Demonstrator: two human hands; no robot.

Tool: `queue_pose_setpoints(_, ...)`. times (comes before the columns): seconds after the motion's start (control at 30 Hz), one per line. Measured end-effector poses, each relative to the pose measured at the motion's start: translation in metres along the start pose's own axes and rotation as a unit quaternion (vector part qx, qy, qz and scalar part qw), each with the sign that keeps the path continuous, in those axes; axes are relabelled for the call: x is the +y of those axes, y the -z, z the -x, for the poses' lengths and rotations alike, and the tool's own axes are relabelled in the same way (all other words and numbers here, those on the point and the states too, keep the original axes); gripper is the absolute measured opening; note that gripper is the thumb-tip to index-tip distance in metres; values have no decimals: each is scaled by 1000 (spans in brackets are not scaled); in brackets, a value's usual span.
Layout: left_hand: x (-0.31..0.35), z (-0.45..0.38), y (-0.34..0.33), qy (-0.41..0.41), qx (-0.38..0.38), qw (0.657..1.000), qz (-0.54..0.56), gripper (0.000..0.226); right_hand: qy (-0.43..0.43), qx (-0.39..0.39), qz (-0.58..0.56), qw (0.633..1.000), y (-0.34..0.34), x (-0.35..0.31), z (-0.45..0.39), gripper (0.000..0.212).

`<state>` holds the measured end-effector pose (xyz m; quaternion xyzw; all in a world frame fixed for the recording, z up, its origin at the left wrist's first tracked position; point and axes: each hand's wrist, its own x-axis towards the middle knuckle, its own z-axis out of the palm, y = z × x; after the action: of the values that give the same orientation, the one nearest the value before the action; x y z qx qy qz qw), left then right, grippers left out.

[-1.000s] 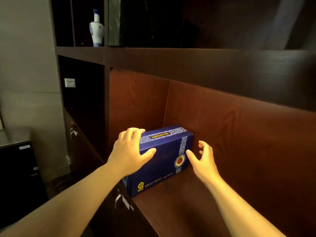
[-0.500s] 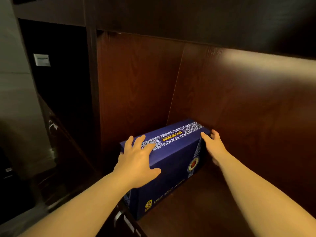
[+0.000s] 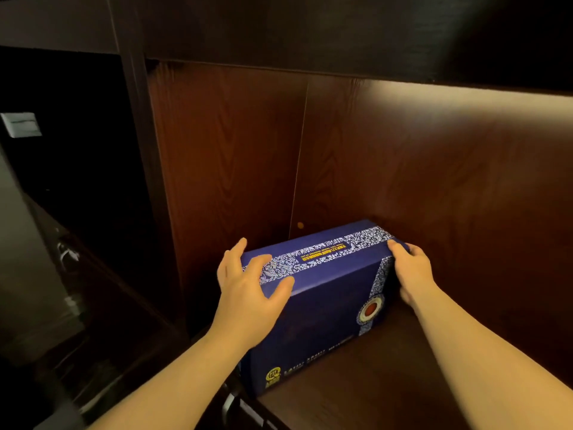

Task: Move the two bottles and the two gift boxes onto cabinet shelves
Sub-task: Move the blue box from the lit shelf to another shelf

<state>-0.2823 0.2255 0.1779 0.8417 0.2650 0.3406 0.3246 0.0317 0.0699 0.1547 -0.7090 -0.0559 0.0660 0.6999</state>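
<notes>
A dark blue gift box (image 3: 325, 302) with a white patterned band and a red round seal stands on its long edge on the brown cabinet shelf (image 3: 366, 386), in the left back corner of the compartment. My left hand (image 3: 248, 293) rests over the box's near top corner, fingers spread on the top face. My right hand (image 3: 412, 271) grips the far right end of the box, fingers curled round its edge. Neither bottle nor the other gift box is in view.
The compartment's wooden side wall (image 3: 226, 169) and back wall (image 3: 434, 187) close in the box. A dark shelf board (image 3: 341, 32) runs overhead. To the left is a dark open bay with a white wall switch (image 3: 21, 124). A metal door handle (image 3: 231, 405) sits below the shelf edge.
My right hand went from open beside the box to gripping its far end. The box has turned and slid further into the corner. My head moved closer and lower.
</notes>
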Motion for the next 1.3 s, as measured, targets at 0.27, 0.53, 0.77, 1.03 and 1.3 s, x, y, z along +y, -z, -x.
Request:
queue_pose_setpoints(0.27, 5, -8, -16, 57, 17, 995, 81, 65, 2, 107, 35, 994, 77, 2, 71, 20)
queue_pose_setpoints(0.53, 19, 11, -40, 139, 42, 977, 156, 70, -4, 139, 65, 988, 137, 2, 144, 20)
queue_pose_setpoints(0.77, 24, 28, -51, 173, -18, 949, 263, 54, -22, 114, 37, 993, 172, 1, 193, 31)
queue_pose_setpoints(1.03, 27, 33, -54, 147, -69, 945, 284, 51, -25, 124, 6, 992, 195, 6, 232, 24)
queue_pose_setpoints(1.3, 13, 22, -50, 133, -133, 943, 275, 56, 1, 149, 12, 989, 197, 12, 260, 21)
